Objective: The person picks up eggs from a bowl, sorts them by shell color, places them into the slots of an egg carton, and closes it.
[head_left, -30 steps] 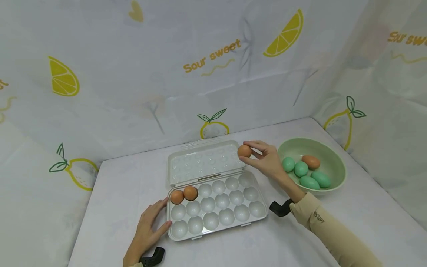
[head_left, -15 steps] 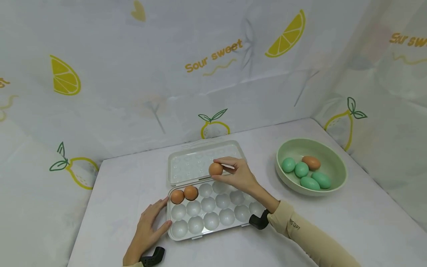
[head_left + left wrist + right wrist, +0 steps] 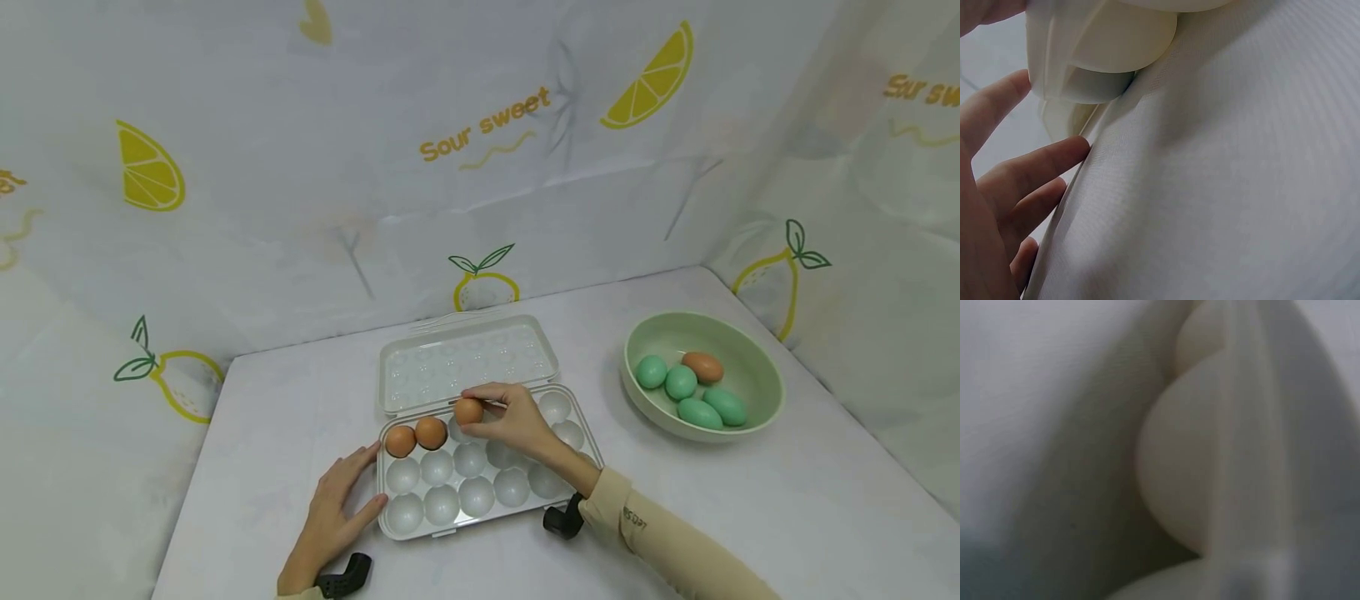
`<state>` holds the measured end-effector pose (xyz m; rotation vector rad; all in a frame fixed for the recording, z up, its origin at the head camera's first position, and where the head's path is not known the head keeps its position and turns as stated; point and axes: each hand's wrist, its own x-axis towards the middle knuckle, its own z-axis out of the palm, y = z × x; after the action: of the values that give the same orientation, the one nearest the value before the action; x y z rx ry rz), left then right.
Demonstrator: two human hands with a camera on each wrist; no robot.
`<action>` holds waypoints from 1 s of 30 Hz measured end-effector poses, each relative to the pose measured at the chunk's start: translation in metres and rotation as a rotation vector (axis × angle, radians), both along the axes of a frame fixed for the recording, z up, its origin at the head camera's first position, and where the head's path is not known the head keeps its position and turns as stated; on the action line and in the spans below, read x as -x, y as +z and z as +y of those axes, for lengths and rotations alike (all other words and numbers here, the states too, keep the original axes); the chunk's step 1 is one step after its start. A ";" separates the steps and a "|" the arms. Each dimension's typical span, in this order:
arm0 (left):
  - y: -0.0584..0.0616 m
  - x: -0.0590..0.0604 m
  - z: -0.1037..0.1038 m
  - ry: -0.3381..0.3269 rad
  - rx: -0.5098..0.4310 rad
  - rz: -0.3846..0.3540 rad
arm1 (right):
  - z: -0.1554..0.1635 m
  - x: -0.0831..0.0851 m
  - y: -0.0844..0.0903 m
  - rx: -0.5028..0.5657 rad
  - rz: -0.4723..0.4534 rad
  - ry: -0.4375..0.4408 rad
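Note:
My right hand (image 3: 517,421) pinches a brown egg (image 3: 468,411) between thumb and fingers, right over the third cup of the egg tray's back row. Two more brown eggs, one at the corner (image 3: 401,442) and one beside it (image 3: 431,432), sit in that row's left cups. The white egg tray (image 3: 459,528) lies with its clear lid (image 3: 465,362) folded back behind it. At the tray's left edge my left hand (image 3: 330,508) rests with fingers spread and thumb by the front corner. In the left wrist view, fingertips (image 3: 1019,81) touch the tray's side (image 3: 1054,56).
To the right stands a light green bowl (image 3: 765,400) holding several green eggs (image 3: 701,413) and a brown egg (image 3: 702,367). A white cloth (image 3: 247,450) covers the table, and a printed curtain (image 3: 300,250) hangs behind it. Blurred tray cups (image 3: 1179,456) fill the right wrist view.
My right hand has carried the brown egg leftward from beside the bowl, across the lid, and down to the tray's back row. The left hand has stayed at the tray's edge.

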<state>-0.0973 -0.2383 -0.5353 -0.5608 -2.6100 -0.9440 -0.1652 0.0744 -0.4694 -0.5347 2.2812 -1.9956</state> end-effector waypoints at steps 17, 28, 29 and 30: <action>0.000 0.001 0.000 0.006 0.009 -0.007 | -0.006 -0.003 -0.018 -0.231 0.207 0.025; 0.001 0.001 0.001 0.007 0.010 -0.010 | -0.007 -0.003 -0.017 -0.285 0.232 0.028; 0.001 0.000 0.001 0.007 0.009 -0.013 | -0.008 -0.003 -0.017 -0.282 0.234 0.029; 0.002 0.000 0.001 0.008 0.009 -0.015 | -0.008 -0.003 -0.017 -0.279 0.232 0.032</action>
<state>-0.0975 -0.2378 -0.5337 -0.5476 -2.6290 -0.9384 -0.1619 0.0669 -0.4865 -0.8054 2.6069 -1.6356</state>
